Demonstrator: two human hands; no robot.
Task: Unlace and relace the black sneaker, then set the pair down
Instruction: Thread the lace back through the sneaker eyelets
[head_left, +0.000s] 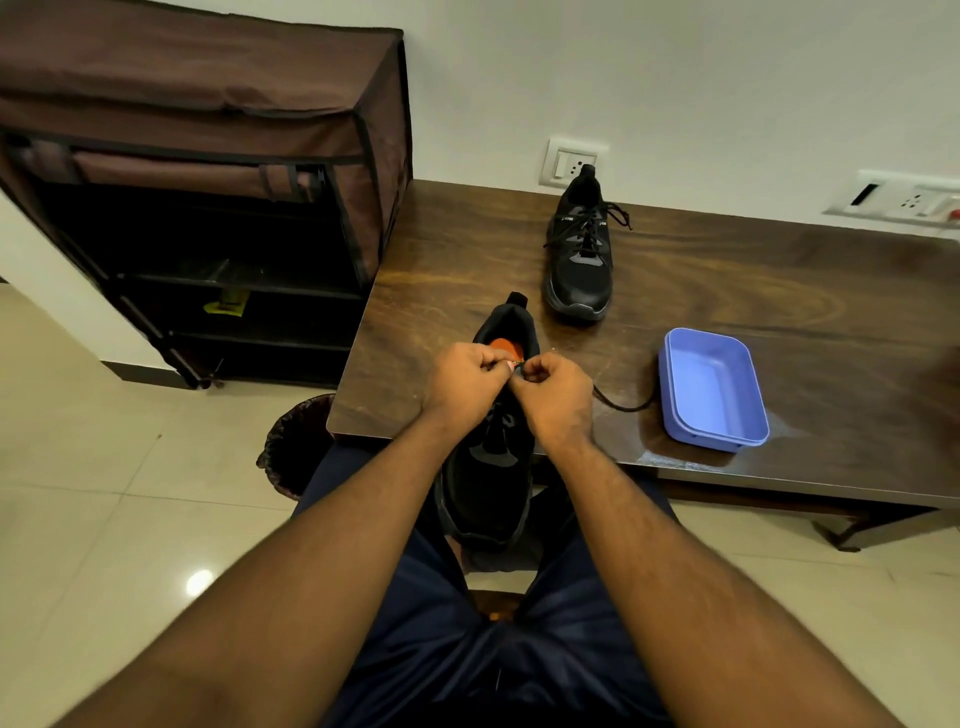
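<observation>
Shoe rack (208, 208): I see it at the upper left of the frame, a brown fabric cabinet standing against the bench's left end.
Bin (296, 441): a dark bin sits on the floor below the bench corner, lower left of centre.
Left hand (465, 382): its grip is closed in a pinch on the lace at the top eyelets, fingers curled, just left of centre.
Black sneaker (488, 467): at frame centre, toe toward me, heel resting on the bench edge and the toe out over my lap; orange insole shows in the opening.
Right hand (553, 395): its grip is also pinched on the lace, knuckles touching the left hand's fingers.
Lace (623, 405): a loose black end trails right across the bench toward the tub.
Handling: I judge the shoe light and its mesh upper soft, so it will shift under pulls; the lace is limp and thin, best taken near its stiff tip.
Second sneaker (579, 249): laced, upright on the bench (779, 291), upper centre, well apart from the first.
Blue tub (711, 387): right of centre, near the bench's front edge.
</observation>
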